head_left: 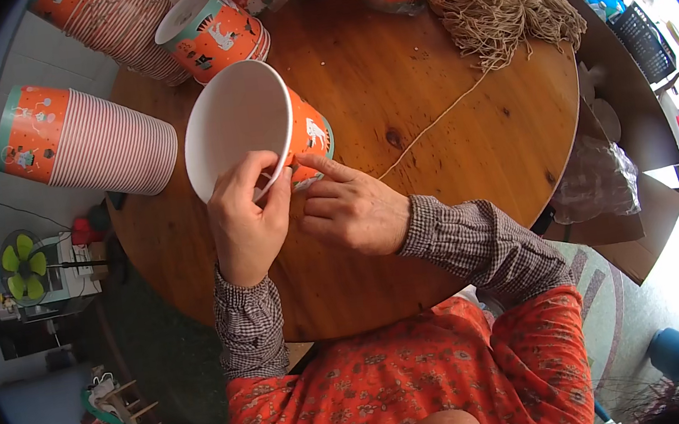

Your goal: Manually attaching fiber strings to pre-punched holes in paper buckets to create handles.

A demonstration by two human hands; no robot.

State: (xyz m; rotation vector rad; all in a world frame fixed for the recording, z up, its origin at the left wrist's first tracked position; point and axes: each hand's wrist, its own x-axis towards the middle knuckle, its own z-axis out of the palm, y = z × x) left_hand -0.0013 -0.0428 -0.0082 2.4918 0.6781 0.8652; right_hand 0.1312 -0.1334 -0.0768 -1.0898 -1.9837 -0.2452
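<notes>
A large paper bucket [310, 128], orange with a green base band and a white inside, lies tilted on the table with its mouth toward me. My left hand [249, 214] grips its near rim, fingertips at the inside and thumb at the outer wall. Close by, my right hand [353, 208] has its fingers curled and its index fingertip against the bucket's side by the left thumb. A tan string [430, 127] runs from a loose bundle [501, 13] and disappears behind the right hand. Whatever the right fingers hold is hidden.
Stacks of nested buckets [88, 140] stand at the left, with more buckets [212, 32] behind. The round wooden table [414, 275] curves around in front of me. An open carton [642, 219] with clear plastic [600, 182] is at the right; a green-bladed fan [24, 266] stands left.
</notes>
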